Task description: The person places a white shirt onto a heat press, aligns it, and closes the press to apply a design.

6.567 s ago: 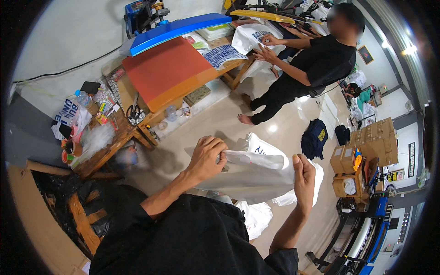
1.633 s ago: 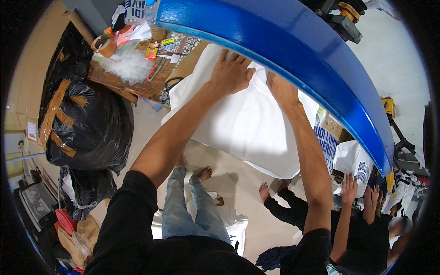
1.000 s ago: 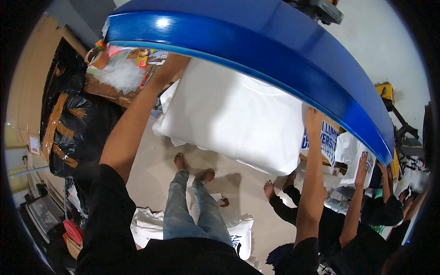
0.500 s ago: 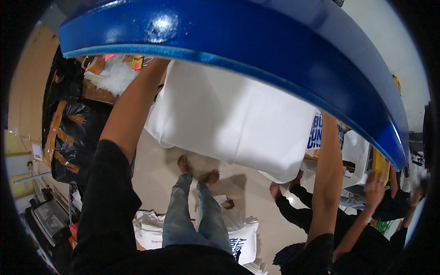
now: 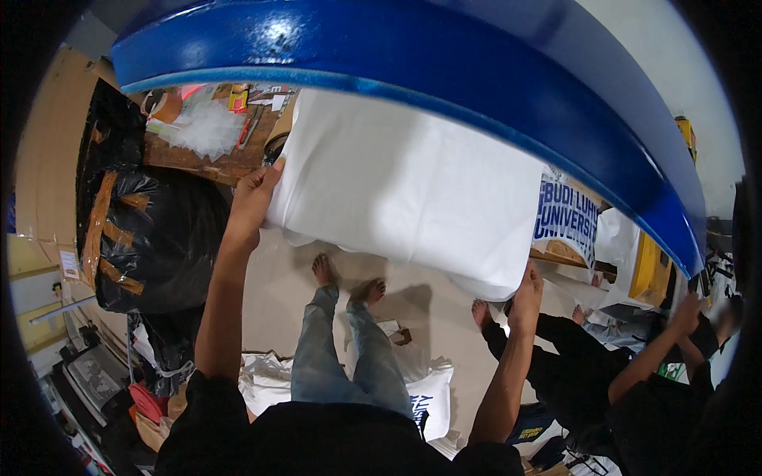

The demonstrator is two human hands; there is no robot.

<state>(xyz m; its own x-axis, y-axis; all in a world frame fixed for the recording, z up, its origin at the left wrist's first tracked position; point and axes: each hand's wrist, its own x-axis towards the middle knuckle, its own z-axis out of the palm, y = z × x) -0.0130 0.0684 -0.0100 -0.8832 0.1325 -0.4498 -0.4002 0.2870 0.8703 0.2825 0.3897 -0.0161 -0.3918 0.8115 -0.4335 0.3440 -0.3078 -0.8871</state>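
Note:
A broad white piece of cloth is stretched in front of me, its near edge hanging in soft folds. My left hand pinches its left edge, fingers closed. At the near right corner, my right hand grips the cloth between thumb and fingers. The far part of the cloth is hidden behind a glossy blue curved band. Just beyond the right side lies another white cloth piece with blue lettering.
A wooden table at left carries clear plastic pieces and a red-handled cutter. Below it bulges a black taped bundle. White printed bags lie by my legs. Another person in black works at right.
Both my hands have come nearer to me, from beyond the cloth to its left edge and near right corner. The other person's hands at right have moved too.

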